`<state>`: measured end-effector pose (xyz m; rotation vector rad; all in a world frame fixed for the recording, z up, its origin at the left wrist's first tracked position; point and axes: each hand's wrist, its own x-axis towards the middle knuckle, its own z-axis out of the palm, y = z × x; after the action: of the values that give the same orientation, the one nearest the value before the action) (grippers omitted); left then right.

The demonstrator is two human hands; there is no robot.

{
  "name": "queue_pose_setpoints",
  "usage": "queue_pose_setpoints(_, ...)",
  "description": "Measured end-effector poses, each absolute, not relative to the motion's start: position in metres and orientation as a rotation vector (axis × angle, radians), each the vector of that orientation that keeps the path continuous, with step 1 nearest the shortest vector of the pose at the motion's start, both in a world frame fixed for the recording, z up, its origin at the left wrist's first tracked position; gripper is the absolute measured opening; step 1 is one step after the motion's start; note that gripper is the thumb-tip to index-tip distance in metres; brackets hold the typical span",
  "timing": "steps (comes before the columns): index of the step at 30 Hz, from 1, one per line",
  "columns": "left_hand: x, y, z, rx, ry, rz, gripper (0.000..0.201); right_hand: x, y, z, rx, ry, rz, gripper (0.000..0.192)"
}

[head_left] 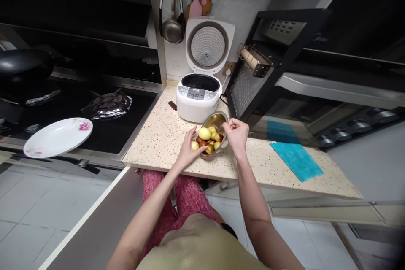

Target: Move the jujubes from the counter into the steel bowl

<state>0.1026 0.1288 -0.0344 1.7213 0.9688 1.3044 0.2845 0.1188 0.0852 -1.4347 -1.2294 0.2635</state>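
A metal bowl (218,119) stands tilted at the counter's front, its opening turned towards me. Inside lie several jujubes (204,133), some yellow-green and some reddish brown. My right hand (236,133) is closed in a pinch on the bowl's right rim. At the bowl's left side, my left hand (187,150) curves round a pale jujube (194,146), thumb across the front of the fruit. Whether its hidden fingers also touch the bowl, I cannot tell. Just behind the bowl sits a white rice cooker (196,107) with its lid raised.
A turquoise cloth (296,161) lies on the speckled counter (158,145) at right, before an oven (335,109). Left is a gas hob (136,122), with a white floral plate (58,137) at its front edge. A drawer (95,223) stands pulled out beside my legs.
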Motion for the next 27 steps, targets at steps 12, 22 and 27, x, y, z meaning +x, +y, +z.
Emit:
queue_pose_setpoints(12,0.106,0.128,-0.032,1.832,0.956,1.256,0.105,0.29,0.123,0.094,-1.522,-1.273,0.183,0.025)
queue_pose_setpoints(22,0.107,0.126,-0.032,1.916,1.009,1.256,0.106,0.292,0.123,0.106,-1.621,-1.259,0.109,0.026)
queue_pose_setpoints(27,0.108,0.126,-0.034,1.97,1.014,1.248,0.105,0.297,0.124,0.106,-1.651,-1.267,0.068,0.026)
